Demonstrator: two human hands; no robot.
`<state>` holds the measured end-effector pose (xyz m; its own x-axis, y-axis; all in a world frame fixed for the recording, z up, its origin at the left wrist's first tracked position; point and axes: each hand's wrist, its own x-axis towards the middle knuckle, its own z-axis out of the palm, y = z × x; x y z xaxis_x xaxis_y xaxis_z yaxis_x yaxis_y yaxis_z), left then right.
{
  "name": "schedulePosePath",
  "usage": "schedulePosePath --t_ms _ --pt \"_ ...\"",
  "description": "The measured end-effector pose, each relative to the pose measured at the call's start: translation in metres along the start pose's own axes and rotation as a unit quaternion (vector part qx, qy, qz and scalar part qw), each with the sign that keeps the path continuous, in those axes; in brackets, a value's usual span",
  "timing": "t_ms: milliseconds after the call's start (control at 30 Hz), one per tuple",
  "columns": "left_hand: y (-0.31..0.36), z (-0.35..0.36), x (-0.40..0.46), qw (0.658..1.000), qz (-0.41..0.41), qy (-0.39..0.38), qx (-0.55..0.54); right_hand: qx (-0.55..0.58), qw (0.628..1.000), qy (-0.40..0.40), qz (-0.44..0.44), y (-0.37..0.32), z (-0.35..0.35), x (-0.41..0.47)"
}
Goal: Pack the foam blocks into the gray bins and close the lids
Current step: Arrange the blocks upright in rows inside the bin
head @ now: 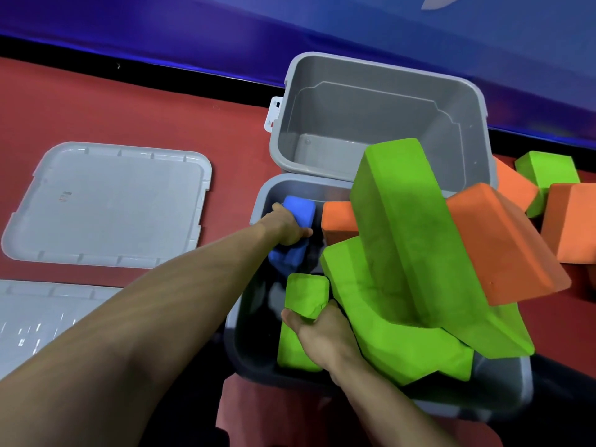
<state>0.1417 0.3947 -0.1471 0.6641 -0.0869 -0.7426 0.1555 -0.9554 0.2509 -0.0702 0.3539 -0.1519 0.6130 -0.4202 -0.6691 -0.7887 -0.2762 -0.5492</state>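
Note:
The near gray bin (235,337) holds a jumble of foam blocks. My left hand (285,225) reaches into its far left corner and grips a blue block (300,209). My right hand (322,330) holds a small green block (306,295) at the bin's near left side. A long green block (416,240) stands tilted out of the bin, leaning on other green blocks (380,343). An orange block (503,246) lies across the right rim, another orange block (338,221) is inside. The far gray bin (371,69) stands empty behind.
Two gray lids lie on the red floor at the left, one lid (109,201) farther off, the other lid (42,317) close to me. Loose orange blocks (571,224) and a green block (545,172) lie right of the bins. A blue wall runs along the back.

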Motion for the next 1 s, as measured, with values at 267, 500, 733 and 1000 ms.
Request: schedulePosePath --t_ms 267,500,733,1000 --pt "-0.012 -0.004 0.001 0.996 0.054 -0.068 0.032 0.004 0.999 -0.017 -0.027 -0.009 -0.008 -0.014" --pt "-0.019 0.004 0.006 0.992 0.031 -0.116 -0.042 0.034 0.998 -0.028 -0.034 -0.015 -0.014 -0.015" --pt "-0.022 0.006 0.005 0.992 0.042 -0.106 -0.047 0.028 0.998 -0.046 -0.029 -0.025 -0.012 -0.014" --pt "-0.038 0.012 0.002 0.945 0.02 -0.203 -0.255 0.052 0.994 -0.084 -0.04 -0.021 -0.018 -0.017"
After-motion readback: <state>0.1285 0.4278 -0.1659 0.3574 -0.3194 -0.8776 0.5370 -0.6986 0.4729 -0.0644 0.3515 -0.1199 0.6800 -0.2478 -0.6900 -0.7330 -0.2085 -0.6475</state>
